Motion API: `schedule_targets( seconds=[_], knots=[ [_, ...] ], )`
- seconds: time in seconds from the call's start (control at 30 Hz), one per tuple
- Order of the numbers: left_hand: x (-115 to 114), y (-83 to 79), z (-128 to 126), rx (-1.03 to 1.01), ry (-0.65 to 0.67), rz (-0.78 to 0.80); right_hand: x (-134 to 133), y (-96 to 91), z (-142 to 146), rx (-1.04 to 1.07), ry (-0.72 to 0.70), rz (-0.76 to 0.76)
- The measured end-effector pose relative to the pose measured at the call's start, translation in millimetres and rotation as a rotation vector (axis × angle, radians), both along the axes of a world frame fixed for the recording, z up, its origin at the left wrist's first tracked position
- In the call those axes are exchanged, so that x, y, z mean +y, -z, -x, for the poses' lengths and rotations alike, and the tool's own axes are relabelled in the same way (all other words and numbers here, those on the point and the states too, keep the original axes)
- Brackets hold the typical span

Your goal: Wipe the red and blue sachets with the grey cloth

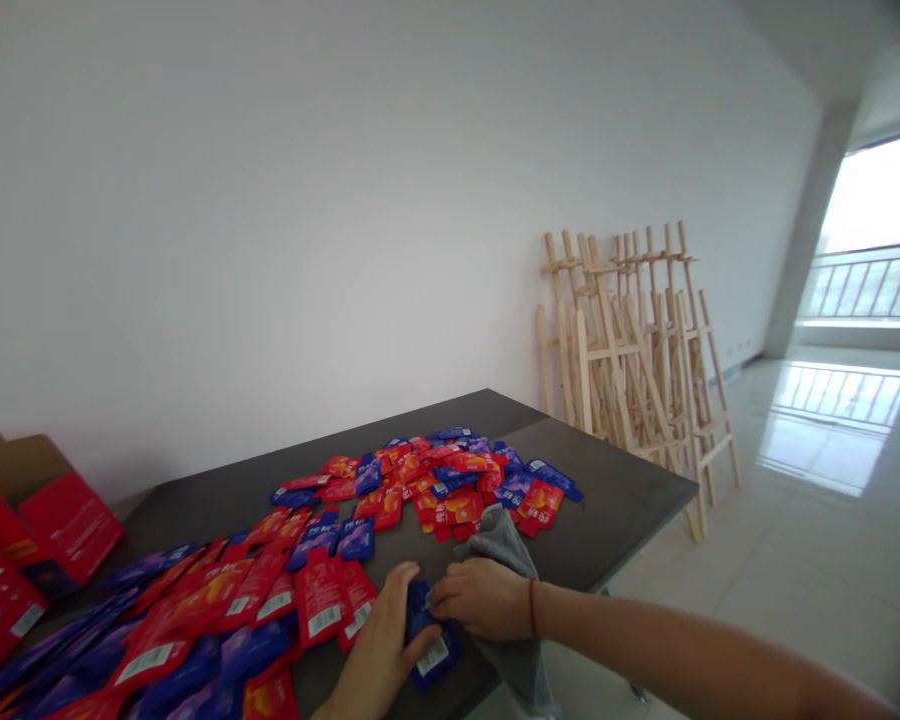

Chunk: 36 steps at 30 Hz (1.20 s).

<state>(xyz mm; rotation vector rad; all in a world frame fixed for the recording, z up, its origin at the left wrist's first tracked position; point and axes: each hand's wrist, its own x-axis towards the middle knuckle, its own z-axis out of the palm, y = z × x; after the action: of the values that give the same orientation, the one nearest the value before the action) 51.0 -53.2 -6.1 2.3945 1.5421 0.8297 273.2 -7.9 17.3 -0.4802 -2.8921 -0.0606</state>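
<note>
A blue pouch (436, 656) with a white barcode label lies near the front edge of the dark table. My left hand (382, 640) grips it from its left side, thumb across its face. Bunched in my right hand (487, 598) is a grey cloth (495, 540), and the fingertips press it against the upper part of the same pouch. One end of the cloth hangs over the table edge. Left of my hands lie red pouches (321, 598) and blue pouches (255, 650) in a spread-out pile. Beyond them sits a mixed red and blue heap (457, 485).
Open red cardboard boxes (71, 525) stand at the left end of the dark table (615, 480). Several wooden easels (630, 350) lean against the white wall past the table's right corner. Shiny floor tiles (765, 510) stretch toward a window with a railing.
</note>
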Motion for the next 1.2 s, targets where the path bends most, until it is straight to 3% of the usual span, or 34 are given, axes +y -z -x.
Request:
schedule_targets(
  seconds=[0.2, 0.37, 0.47, 0.57, 0.77, 0.97, 1.2],
  knots=[
    [-18.2, 17.1, 8.7, 0.236, -0.042, -0.145, -7.0, -0.6, -16.9, 0.040, 0.027, 0.051],
    [-8.5, 8.4, -14.7, 0.332, -0.045, -0.155, -4.4, -18.0, -23.3, 0.117, 0.186, 0.090],
    [6.3, 6.5, -21.8, 0.336, -0.034, -0.140, -4.0, -19.4, -20.4, 0.099, 0.165, 0.106],
    [15.6, 12.4, -20.1, 0.325, -0.030, -0.110, -7.4, -9.3, -17.3, 0.064, 0.141, 0.112],
    [13.2, 16.8, -18.5, 0.322, -0.039, -0.057, -17.7, 6.5, -13.6, 0.116, 0.284, 0.085],
    [13.0, 13.9, -17.6, 0.251, -0.026, -0.066, -0.4, -2.2, 9.7, 0.104, 0.391, 0.054],
    [12.6, 15.9, -17.9, 0.162, -0.051, -0.090, 23.6, -14.3, 26.3, -0.020, 0.239, -0.028]
  ],
)
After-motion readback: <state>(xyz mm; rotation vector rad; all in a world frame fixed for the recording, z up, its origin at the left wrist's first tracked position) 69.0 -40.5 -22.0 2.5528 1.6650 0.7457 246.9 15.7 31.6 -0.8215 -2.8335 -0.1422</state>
